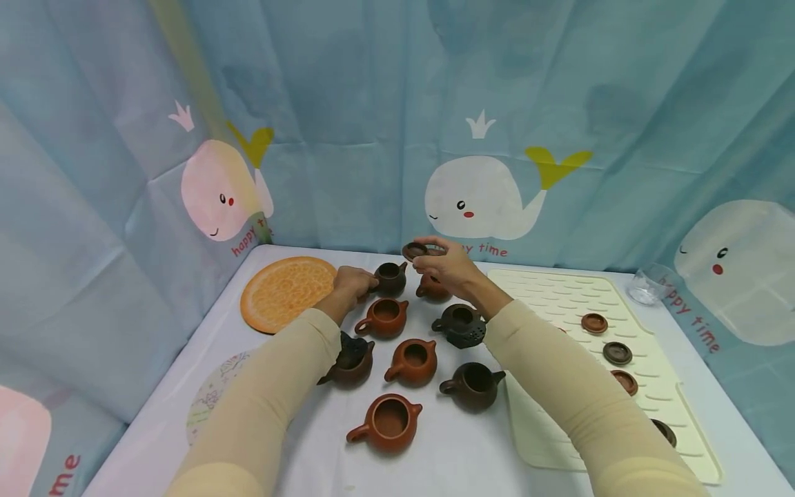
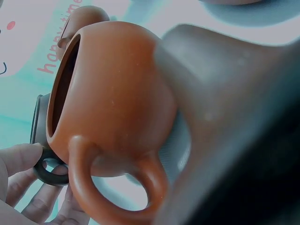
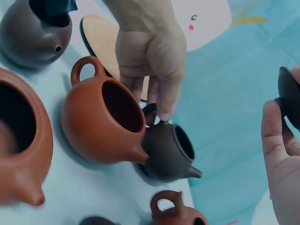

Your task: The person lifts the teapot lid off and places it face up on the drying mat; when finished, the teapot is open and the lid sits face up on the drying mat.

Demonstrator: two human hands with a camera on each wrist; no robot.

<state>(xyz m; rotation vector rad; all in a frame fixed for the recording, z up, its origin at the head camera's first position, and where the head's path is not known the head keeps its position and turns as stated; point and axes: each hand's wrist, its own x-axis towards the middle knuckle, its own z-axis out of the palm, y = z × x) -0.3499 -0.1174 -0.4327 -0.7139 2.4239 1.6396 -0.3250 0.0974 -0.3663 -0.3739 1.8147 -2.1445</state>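
Note:
At the back of the table, a dark brown lidless teapot (image 1: pixel 390 281) stands with its spout to the right. My left hand (image 1: pixel 352 283) pinches its loop handle between thumb and fingers, as the left wrist view shows on the dark handle (image 2: pixel 52 179). Just right of that teapot, my right hand (image 1: pixel 456 268) holds a dark round lid (image 1: pixel 414 251) in the air by its edge; the right wrist view catches the lid (image 3: pixel 289 96) only partly. A reddish teapot (image 1: pixel 384 319) stands in front of the dark one. Another reddish teapot (image 1: pixel 433 288) sits partly hidden beneath my right hand.
Several more open teapots, such as a reddish one (image 1: pixel 391 422) and a dark one (image 1: pixel 475 386), stand nearer. A cream mat (image 1: pixel 540 442) at right bears several lids (image 1: pixel 617 353). A clear cup (image 1: pixel 647 286) stands behind it; an orange round mat (image 1: pixel 286 293) lies back left.

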